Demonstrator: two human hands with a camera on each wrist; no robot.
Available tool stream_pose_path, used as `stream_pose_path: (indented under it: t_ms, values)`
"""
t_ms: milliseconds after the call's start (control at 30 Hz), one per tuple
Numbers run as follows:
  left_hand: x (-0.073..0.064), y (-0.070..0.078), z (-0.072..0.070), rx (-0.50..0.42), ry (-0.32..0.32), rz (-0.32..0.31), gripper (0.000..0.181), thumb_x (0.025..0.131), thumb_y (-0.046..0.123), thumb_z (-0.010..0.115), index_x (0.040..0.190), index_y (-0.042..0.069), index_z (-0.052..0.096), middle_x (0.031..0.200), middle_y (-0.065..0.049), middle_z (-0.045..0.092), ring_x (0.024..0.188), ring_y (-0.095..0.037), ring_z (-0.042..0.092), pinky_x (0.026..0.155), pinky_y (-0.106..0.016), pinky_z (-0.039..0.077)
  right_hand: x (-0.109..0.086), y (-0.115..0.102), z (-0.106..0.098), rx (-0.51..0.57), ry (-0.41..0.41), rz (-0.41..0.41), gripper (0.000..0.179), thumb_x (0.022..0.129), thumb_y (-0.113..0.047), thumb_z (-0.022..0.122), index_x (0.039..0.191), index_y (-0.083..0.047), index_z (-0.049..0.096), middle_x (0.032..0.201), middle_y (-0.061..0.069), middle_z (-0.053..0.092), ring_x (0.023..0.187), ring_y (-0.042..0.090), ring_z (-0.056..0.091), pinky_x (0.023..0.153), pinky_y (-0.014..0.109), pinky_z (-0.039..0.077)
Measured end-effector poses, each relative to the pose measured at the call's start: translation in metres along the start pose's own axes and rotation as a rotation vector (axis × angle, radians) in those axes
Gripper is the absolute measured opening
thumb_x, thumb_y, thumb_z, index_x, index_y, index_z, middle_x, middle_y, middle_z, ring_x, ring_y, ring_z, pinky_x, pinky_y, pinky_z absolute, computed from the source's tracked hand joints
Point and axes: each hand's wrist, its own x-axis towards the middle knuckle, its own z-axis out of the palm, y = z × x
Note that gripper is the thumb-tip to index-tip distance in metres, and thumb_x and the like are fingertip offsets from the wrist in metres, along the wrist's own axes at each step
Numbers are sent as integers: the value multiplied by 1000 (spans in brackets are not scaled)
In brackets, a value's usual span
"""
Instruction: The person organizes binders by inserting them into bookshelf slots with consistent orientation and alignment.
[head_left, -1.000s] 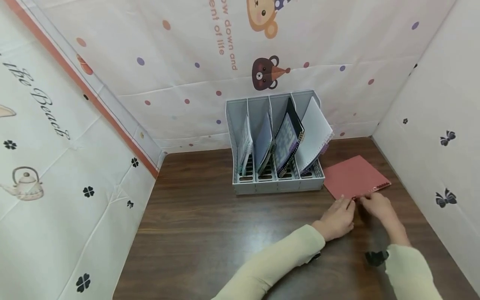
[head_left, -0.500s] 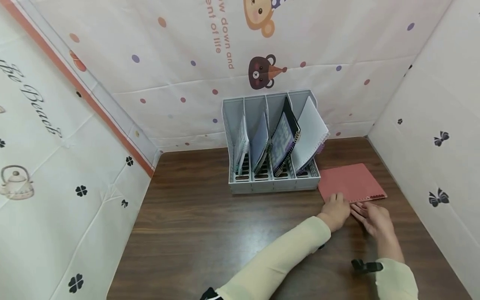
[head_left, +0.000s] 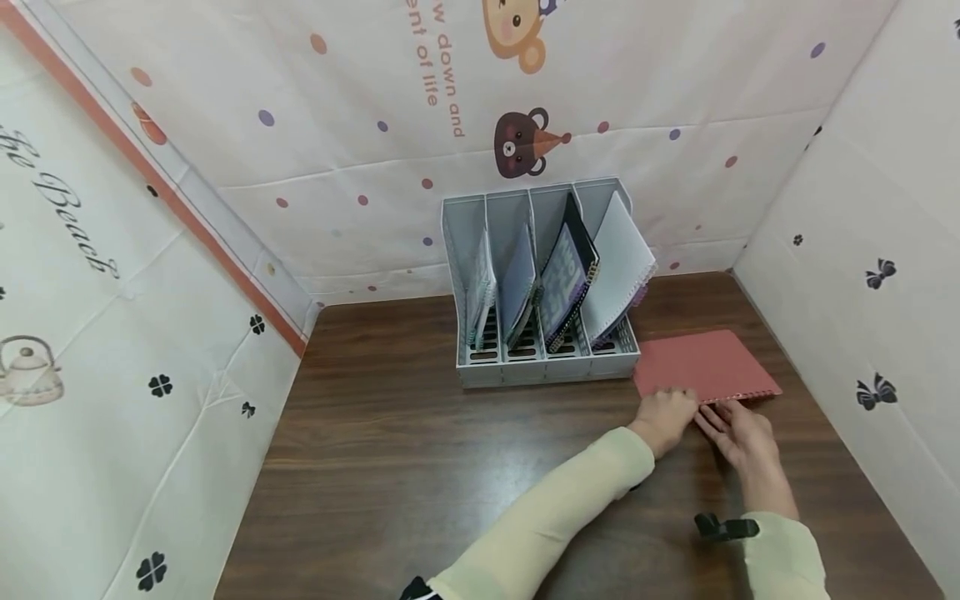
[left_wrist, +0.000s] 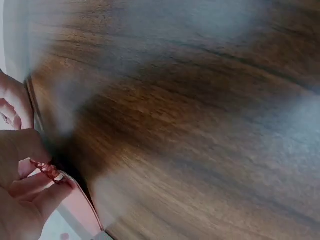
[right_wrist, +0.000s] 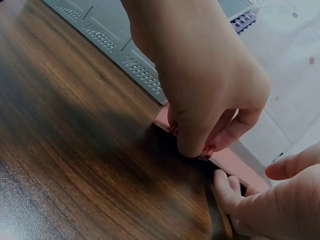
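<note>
A red spiral notebook (head_left: 705, 362) lies beside the rack at the table's right, its coil edge toward me. My left hand (head_left: 666, 418) grips this near edge by its left part; in the left wrist view, thumb and fingers pinch the red coil (left_wrist: 48, 171). Close by on the right, my right hand (head_left: 746, 437) has its fingers extended at the same edge. In the right wrist view its thumb (right_wrist: 285, 167) stands apart from the other fingers, which sit low by the edge. How far they reach under the cover is hidden.
A grey file rack (head_left: 551, 369) with several compartments stands against the back wall, notebooks leaning in each. Its right side adjoins the red notebook. Patterned cloth walls (head_left: 847, 250) close in the wooden table (head_left: 390, 467) at the back and sides.
The notebook has turned slightly, its coil edge now straighter across. My left hand has shifted onto the edge's left part. The right hand has opened out from its curled hold there.
</note>
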Motion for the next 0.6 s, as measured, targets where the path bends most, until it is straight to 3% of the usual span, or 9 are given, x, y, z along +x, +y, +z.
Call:
stream_pose_path:
  t_ms: [67,133,200,267,300,367,433,533,600]
  values:
    - [-2,-4,-3,-22,12,16,9,103,28,60,112,28,56,103,11,66,88,-5,67,65,-22,54,2,0,1,2,-17,-6,70,106,-20,48,164,-22,8,135,-8,44,103,8,62,94,31,54]
    - [-4,-8,-7,-39,22,35,6,104,29,58,109,27,54,101,11,68,86,-5,68,63,-22,54,3,0,2,12,-35,-10,72,106,-21,48,164,-23,6,149,-5,38,128,16,53,94,31,54]
    - [-8,-11,-11,-52,35,53,5,105,30,56,107,26,53,99,10,69,84,-6,69,62,-21,53,4,-1,5,15,-55,-11,74,107,-23,46,163,-25,-2,163,-4,20,148,21,32,96,30,53]
    - [-13,-15,-15,-63,57,61,5,105,29,56,106,26,53,97,9,70,82,-6,69,59,-21,52,4,-2,9,29,-64,-20,75,107,-23,43,163,-25,-7,168,-9,-1,154,21,12,98,30,51]
    - [-15,-16,-17,-72,76,60,4,105,28,57,106,26,53,96,9,70,81,-6,69,59,-21,52,3,-3,10,28,-67,-29,74,108,-22,41,162,-24,-9,167,-12,-8,153,19,10,98,29,51]
    - [-19,-19,-23,-83,110,56,4,104,27,57,105,26,53,93,8,71,78,-7,69,58,-21,51,0,-5,13,28,-61,-57,72,108,-20,38,162,-24,-11,167,-12,-11,146,19,33,95,28,53]
    - [-22,-23,-28,-97,147,67,4,104,24,58,106,25,54,90,7,71,75,-8,68,56,-21,50,-4,-6,17,22,-64,-108,72,109,-17,36,161,-21,-13,168,-8,-11,125,18,58,93,28,53]
    - [-30,-32,-36,-148,184,126,7,104,21,57,111,23,55,94,8,68,75,-5,66,57,-18,48,-13,-6,21,8,-83,-196,73,108,-15,38,162,-17,-10,165,9,19,91,8,70,89,27,55]
    - [-38,-40,-38,-218,222,181,13,104,19,57,117,21,59,104,8,68,85,-3,66,65,-15,50,-21,-7,23,-38,-101,-268,72,108,-16,40,163,-10,-6,146,5,47,86,8,72,86,26,56]
